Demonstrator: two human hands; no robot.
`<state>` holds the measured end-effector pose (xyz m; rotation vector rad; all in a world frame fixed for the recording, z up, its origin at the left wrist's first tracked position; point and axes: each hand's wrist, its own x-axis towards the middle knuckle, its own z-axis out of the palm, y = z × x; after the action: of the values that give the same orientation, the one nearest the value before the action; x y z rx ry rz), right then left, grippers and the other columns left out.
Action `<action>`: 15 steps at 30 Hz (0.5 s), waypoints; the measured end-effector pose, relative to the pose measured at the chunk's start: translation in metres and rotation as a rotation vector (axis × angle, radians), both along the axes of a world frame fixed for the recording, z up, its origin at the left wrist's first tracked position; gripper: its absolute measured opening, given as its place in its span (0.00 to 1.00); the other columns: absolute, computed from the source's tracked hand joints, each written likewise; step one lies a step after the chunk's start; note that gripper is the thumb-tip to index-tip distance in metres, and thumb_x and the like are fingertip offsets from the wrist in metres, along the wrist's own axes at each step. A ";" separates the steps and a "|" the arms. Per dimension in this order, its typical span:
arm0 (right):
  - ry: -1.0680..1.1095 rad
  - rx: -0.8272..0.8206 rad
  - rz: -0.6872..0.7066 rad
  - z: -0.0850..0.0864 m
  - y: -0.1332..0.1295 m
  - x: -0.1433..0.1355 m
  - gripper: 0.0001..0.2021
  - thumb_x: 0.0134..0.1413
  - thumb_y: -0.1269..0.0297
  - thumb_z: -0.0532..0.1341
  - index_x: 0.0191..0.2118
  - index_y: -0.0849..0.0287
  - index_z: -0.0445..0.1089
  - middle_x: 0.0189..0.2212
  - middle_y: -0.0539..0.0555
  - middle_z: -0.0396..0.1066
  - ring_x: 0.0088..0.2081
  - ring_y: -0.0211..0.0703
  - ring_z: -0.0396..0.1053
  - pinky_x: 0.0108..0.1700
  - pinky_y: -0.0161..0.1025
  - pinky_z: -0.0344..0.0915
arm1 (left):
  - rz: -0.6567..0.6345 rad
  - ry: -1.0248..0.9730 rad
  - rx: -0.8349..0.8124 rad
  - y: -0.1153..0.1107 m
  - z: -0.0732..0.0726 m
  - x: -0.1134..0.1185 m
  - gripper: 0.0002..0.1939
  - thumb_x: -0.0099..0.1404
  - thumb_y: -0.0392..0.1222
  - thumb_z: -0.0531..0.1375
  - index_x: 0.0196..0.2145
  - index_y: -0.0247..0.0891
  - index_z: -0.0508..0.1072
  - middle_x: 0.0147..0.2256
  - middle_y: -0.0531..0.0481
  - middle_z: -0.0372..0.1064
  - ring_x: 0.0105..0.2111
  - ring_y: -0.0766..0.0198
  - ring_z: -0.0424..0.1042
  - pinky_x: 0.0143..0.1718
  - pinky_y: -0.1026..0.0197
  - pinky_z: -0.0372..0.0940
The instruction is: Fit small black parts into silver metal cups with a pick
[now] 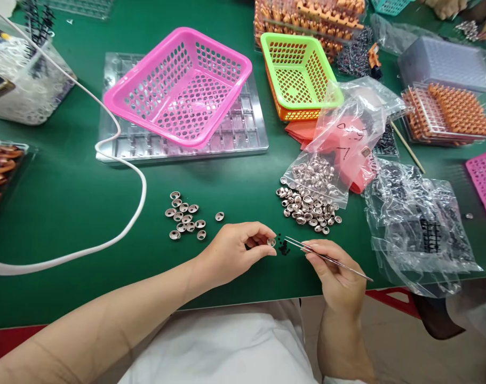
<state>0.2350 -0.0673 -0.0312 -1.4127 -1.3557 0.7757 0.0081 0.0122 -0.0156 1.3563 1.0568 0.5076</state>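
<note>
My left hand (237, 250) pinches a small silvery metal cup (271, 242) between thumb and fingers, just above the green table. In my right hand (339, 269) is a pair of metal tweezers (334, 260), its slightly parted tips pointing left. Tiny black pieces (284, 247) lie on the table between the cup and the tweezer tips. Whether the tips hold anything is too small to tell. Left of my left hand sits a loose group of similar metal cups (185, 218). Beyond my right hand, a larger heap of them (310, 205) spills from a clear plastic bag (339, 149).
A pink basket (178, 85) rests on a clear tray (243, 133). A green basket (301, 69) stacks in an orange one. A white cable (141, 197) curves across the left side. Clear bags (422, 229) lie at right. Another person's hand (445, 8) shows far right.
</note>
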 end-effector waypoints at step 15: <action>-0.031 0.022 0.006 -0.005 -0.001 0.001 0.09 0.57 0.73 0.66 0.42 0.53 0.74 0.36 0.53 0.78 0.40 0.48 0.77 0.41 0.47 0.75 | -0.032 0.034 0.139 -0.001 -0.001 -0.001 0.07 0.64 0.39 0.62 0.39 0.37 0.78 0.32 0.50 0.77 0.28 0.67 0.74 0.32 0.66 0.71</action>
<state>0.2356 -0.0683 -0.0366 -1.4091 -1.3888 0.7431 0.0072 0.0109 -0.0166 1.5060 1.0414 0.5446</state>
